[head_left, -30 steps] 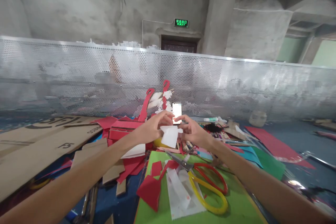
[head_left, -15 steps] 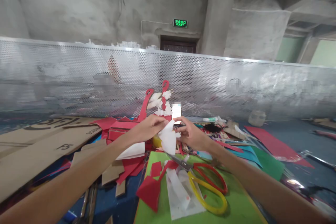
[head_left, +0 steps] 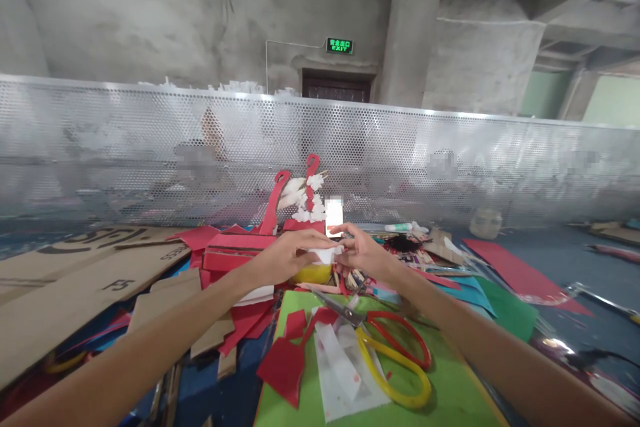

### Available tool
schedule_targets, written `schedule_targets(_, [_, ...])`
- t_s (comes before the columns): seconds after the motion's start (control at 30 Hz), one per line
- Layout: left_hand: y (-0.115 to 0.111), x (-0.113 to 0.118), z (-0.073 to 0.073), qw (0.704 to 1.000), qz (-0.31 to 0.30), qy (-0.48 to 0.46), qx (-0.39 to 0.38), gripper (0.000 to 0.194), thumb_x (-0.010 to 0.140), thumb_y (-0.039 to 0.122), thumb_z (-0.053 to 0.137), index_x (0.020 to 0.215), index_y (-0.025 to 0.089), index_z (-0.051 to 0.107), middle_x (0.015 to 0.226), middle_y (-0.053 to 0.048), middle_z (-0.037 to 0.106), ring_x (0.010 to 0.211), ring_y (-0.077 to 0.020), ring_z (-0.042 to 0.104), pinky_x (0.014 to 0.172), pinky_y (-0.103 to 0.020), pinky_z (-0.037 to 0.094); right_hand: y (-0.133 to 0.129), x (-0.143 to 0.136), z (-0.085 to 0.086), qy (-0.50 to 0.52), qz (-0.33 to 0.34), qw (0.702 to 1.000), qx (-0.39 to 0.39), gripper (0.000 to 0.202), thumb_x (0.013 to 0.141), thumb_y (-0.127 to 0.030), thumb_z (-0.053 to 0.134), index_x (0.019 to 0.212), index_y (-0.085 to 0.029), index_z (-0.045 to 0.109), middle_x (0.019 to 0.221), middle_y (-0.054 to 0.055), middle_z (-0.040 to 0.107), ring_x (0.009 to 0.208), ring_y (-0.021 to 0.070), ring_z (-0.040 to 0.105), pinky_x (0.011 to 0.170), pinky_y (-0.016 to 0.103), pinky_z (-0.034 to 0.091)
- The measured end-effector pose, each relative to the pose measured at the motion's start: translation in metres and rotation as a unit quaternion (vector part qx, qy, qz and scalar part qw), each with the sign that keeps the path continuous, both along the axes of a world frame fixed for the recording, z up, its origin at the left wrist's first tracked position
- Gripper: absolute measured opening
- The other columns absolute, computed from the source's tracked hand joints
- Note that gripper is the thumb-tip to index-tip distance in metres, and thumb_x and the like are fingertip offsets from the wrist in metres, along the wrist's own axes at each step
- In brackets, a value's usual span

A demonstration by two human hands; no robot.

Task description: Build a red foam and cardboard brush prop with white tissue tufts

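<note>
Both hands meet over the middle of the table around a small piece of white paper (head_left: pixel 324 255). My left hand (head_left: pixel 293 255) grips its left side, fingers closed over the top. My right hand (head_left: pixel 363 253) pinches the right edge with thumb and fingers. Much of the paper is hidden by the fingers. Below the hands, scissors (head_left: pixel 395 350) with one red and one yellow handle lie on a green board (head_left: pixel 450 387). Beside them are a white paper sheet (head_left: pixel 335 387) and red paper scraps (head_left: pixel 285 367). A yellow round object (head_left: pixel 313 273) shows just under the paper.
A red cut-out model with white flower shapes (head_left: pixel 310 197) stands behind the hands, near a lit phone (head_left: pixel 334 217). Cardboard (head_left: pixel 75 280) covers the left. Red card (head_left: pixel 520 273), green paper (head_left: pixel 510 310) and a jar (head_left: pixel 486 223) lie right. A perforated metal screen (head_left: pixel 125 147) stands behind.
The white paper, which hung down in a larger flap, now appears folded or tilted into a small strip. My left fingers have moved over it, uncovering more of the yellow object.
</note>
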State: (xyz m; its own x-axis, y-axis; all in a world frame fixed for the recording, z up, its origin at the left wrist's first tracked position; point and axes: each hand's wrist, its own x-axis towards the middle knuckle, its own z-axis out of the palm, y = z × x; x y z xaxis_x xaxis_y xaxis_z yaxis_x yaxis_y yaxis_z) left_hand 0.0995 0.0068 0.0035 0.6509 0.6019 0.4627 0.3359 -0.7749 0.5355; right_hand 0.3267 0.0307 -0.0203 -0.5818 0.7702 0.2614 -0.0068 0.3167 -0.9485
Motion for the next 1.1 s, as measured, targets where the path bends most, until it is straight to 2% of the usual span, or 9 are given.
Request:
schedule_targets(0.1, [0.003,0.002,-0.004,0.998,0.009,-0.041,-0.052,0.03,0.092,0.023,0.057,0.119,0.026,0.071,0.12,-0.006,0.066,0.106,-0.018,0.064,0.092,-0.031,0.051,-0.003,0.0,0.002,-0.014,0.017,1.0,0.018,0.061,0.077,-0.032,0.077,0.129,-0.025,0.047,0.108,0.005,0.064,0.065,0.0121,0.067,0.057,0.029,0.059])
schedule_targets(0.2, [0.005,0.006,-0.008,0.99,0.021,-0.094,-0.104,0.027,0.088,0.032,0.066,0.11,0.018,0.073,0.113,-0.008,0.066,0.096,-0.0181,0.066,0.082,-0.03,0.054,-0.005,0.0,0.005,-0.029,0.021,0.999,0.025,0.054,0.08,-0.037,0.075,0.128,-0.021,0.054,0.097,0.005,0.067,0.065,0.0131,0.065,0.058,0.029,0.06])
schedule_targets(0.3, [0.004,0.013,-0.011,0.98,0.064,-0.146,-0.117,0.029,0.082,0.033,0.072,0.103,0.013,0.071,0.107,-0.008,0.065,0.086,-0.0169,0.066,0.075,-0.028,0.054,-0.002,-0.002,0.004,-0.021,-0.008,1.0,-0.003,0.051,0.077,-0.04,0.079,0.118,-0.015,0.062,0.084,0.004,0.067,0.061,0.0129,0.063,0.056,0.028,0.057])
schedule_targets(0.47, [0.001,0.016,-0.014,0.97,0.108,-0.174,-0.128,0.037,0.084,0.037,0.069,0.114,0.017,0.062,0.114,-0.008,0.065,0.082,-0.0175,0.068,0.068,-0.028,0.056,0.0,-0.003,0.001,0.04,-0.002,0.997,-0.063,0.049,0.069,-0.039,0.085,0.107,-0.015,0.066,0.086,0.003,0.068,0.068,0.012,0.063,0.057,0.022,0.054])
schedule_targets(0.6, [0.002,0.007,-0.006,0.99,0.071,-0.1,-0.069,0.036,0.087,0.029,0.064,0.121,0.021,0.06,0.119,-0.008,0.064,0.096,-0.0191,0.066,0.081,-0.03,0.055,-0.003,-0.001,0.004,0.05,0.02,0.993,-0.106,0.048,0.067,-0.036,0.086,0.104,-0.016,0.064,0.084,0.002,0.067,0.07,0.0106,0.061,0.057,0.019,0.053])
schedule_targets(0.8, [0.004,0.0,-0.001,0.989,0.084,0.008,0.119,0.026,0.087,0.017,0.059,0.112,0.023,0.066,0.109,-0.005,0.067,0.104,-0.0205,0.061,0.096,-0.035,0.046,-0.011,0.001,0.009,0.025,0.043,0.986,-0.159,0.054,0.071,-0.035,0.084,0.11,-0.023,0.05,0.077,-0.004,0.062,0.056,0.0076,0.058,0.049,0.017,0.05])
schedule_targets(0.93, [0.002,0.004,-0.003,0.985,0.088,0.028,0.147,0.019,0.087,0.016,0.056,0.103,0.021,0.064,0.106,-0.005,0.067,0.099,-0.0201,0.061,0.09,-0.033,0.045,-0.014,0.002,0.011,0.006,0.073,0.984,-0.165,0.052,0.074,-0.038,0.082,0.106,-0.024,0.044,0.081,-0.004,0.06,0.054,0.0071,0.058,0.046,0.017,0.048])
schedule_targets(1.03, [-0.003,0.008,-0.001,0.981,0.129,0.046,0.14,0.014,0.085,0.015,0.057,0.096,0.02,0.064,0.096,-0.003,0.068,0.088,-0.0182,0.061,0.08,-0.03,0.044,-0.016,0.003,0.013,-0.002,0.102,0.984,-0.145,0.052,0.074,-0.039,0.082,0.108,-0.022,0.047,0.09,-0.002,0.059,0.064,0.0096,0.061,0.056,0.022,0.055])
schedule_targets(1.1, [-0.007,0.011,0.0,0.976,0.153,0.071,0.14,0.012,0.083,0.015,0.058,0.091,0.02,0.064,0.09,-0.002,0.067,0.082,-0.0178,0.06,0.075,-0.029,0.042,-0.018,0.002,0.014,-0.039,0.088,0.99,-0.1,0.054,0.075,-0.043,0.08,0.113,-0.022,0.048,0.097,0.001,0.059,0.073,0.0127,0.061,0.062,0.026,0.056])
